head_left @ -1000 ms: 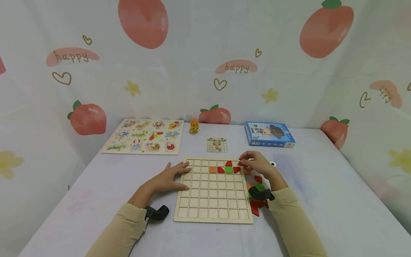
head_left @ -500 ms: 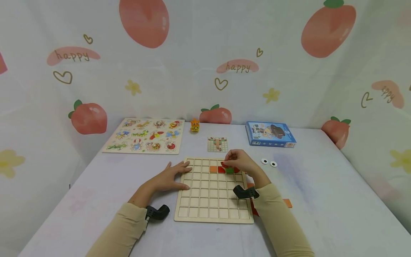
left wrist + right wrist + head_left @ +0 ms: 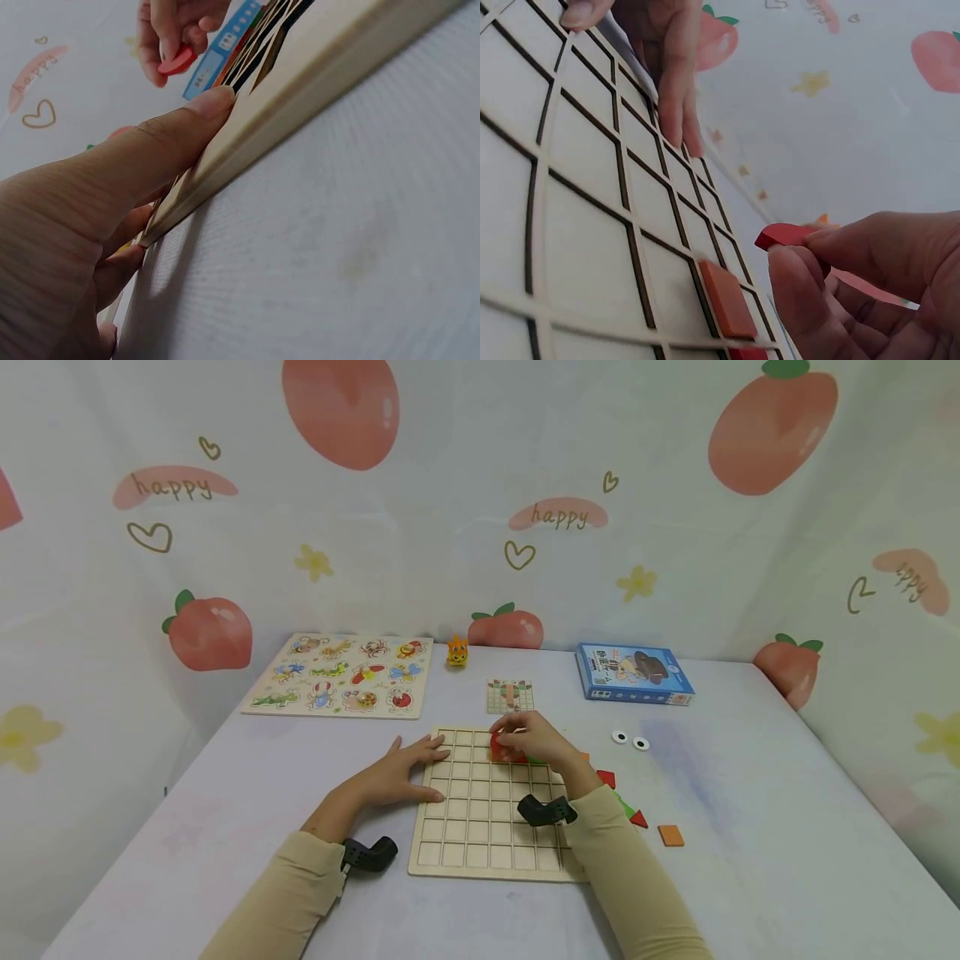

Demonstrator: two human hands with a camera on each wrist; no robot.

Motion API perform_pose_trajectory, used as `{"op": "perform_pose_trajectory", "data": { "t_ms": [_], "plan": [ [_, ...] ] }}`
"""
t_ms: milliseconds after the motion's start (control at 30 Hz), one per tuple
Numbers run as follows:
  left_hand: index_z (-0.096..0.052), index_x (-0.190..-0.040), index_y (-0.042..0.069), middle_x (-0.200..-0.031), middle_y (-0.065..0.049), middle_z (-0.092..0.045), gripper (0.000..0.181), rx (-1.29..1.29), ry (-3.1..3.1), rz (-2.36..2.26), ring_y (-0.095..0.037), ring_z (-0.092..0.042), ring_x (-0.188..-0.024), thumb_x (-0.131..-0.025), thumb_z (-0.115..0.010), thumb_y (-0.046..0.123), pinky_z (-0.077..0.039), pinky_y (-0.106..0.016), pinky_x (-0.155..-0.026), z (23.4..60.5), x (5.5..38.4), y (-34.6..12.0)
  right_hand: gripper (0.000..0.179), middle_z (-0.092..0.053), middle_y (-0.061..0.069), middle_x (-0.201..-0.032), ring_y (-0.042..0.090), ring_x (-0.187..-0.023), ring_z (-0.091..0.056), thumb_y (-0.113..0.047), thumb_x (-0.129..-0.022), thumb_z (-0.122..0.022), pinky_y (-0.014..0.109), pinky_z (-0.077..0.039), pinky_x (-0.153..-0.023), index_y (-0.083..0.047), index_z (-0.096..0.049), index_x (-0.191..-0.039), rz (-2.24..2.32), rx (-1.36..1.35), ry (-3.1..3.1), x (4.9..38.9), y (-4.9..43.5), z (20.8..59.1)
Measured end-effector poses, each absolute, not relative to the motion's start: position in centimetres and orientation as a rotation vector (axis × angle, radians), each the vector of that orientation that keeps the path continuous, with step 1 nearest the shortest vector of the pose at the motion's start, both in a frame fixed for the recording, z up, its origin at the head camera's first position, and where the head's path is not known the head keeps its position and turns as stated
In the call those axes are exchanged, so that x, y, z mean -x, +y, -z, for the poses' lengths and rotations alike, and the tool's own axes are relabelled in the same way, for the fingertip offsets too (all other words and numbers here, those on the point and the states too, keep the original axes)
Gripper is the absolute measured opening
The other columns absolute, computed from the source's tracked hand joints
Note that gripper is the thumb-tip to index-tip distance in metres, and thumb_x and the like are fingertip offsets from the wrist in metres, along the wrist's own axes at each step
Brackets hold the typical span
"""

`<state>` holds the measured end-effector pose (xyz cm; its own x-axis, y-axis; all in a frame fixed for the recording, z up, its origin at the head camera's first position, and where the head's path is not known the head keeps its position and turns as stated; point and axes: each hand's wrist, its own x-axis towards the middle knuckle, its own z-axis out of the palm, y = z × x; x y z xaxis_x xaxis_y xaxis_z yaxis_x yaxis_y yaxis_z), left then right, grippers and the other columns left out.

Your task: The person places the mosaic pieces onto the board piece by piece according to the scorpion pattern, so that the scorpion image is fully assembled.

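Observation:
My right hand (image 3: 538, 742) pinches a small red wooden piece (image 3: 786, 235) with a curved edge, between thumb and fingertips. It hovers over the top rows of a wooden grid board (image 3: 480, 856). In the right wrist view an orange square (image 3: 727, 300) sits in a cell below the piece, with part of another red piece (image 3: 748, 353) beside it. My left hand (image 3: 393, 778) rests on the board's left edge, its fingers spread and fairly straight. The right hand partly hides the pieces in the upper row, including a green one (image 3: 536, 761).
Loose pieces lie right of the board, among them an orange square (image 3: 671, 836) and a red piece (image 3: 606, 778). Two round eye pieces (image 3: 630, 740) lie farther back. Behind stand a pattern card (image 3: 510, 696), an insect puzzle board (image 3: 337, 677), an orange figurine (image 3: 457, 652) and a blue box (image 3: 634, 674).
My right hand has moved left across the board's top with the red piece, from the right edge to above the orange square. The left hand has stayed in place.

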<state>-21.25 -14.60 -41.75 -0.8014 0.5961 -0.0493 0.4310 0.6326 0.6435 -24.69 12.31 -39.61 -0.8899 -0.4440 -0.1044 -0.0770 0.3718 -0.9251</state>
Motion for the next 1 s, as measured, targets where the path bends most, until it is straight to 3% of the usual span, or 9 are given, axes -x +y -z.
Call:
{"op": "perform_pose_trajectory", "data": {
  "t_ms": [300, 533, 1000],
  "plan": [
    [-0.046, -0.139, 0.014, -0.154, -0.004, -0.025, 0.075, -0.825, 2.594, -0.927, -0.028, -0.013, -0.145, -0.076, -0.073, 0.045, 0.009, -0.056, -0.115, 41.9, 21.3, -14.6, 0.014, -0.062, 0.008, -0.075, 0.012, -0.057, -0.053, -0.006, -0.088, -0.061, 0.023, -0.047, -0.054, 0.002, -0.065, -0.099, 1.482, 0.427, 2.393, 24.6, 10.5, 40.3],
    [-0.046, -0.139, 0.014, -0.155, -0.004, -0.025, 0.075, -0.815, 2.583, -0.953, -0.029, -0.012, -0.145, -0.076, -0.073, 0.044, 0.009, -0.056, -0.114, 41.7, 21.3, -14.6, 0.007, -0.064, 0.006, -0.080, 0.012, -0.062, -0.051, -0.008, -0.084, -0.066, 0.022, -0.044, -0.054, -0.003, -0.069, -0.088, 1.375, 0.399, 2.521, 24.3, 10.0, 40.5],
    [-0.046, -0.138, 0.012, -0.154, -0.006, -0.025, 0.075, -0.829, 2.582, -0.950, -0.030, -0.012, -0.145, -0.076, -0.073, 0.044, 0.009, -0.057, -0.114, 41.8, 21.3, -14.6, 0.011, -0.066, 0.006, -0.086, 0.012, -0.068, -0.056, -0.010, -0.083, -0.069, 0.020, -0.044, -0.058, -0.005, -0.072, -0.092, 1.288, 0.349, 2.587, 24.3, 9.6, 40.9]
  ]
}}
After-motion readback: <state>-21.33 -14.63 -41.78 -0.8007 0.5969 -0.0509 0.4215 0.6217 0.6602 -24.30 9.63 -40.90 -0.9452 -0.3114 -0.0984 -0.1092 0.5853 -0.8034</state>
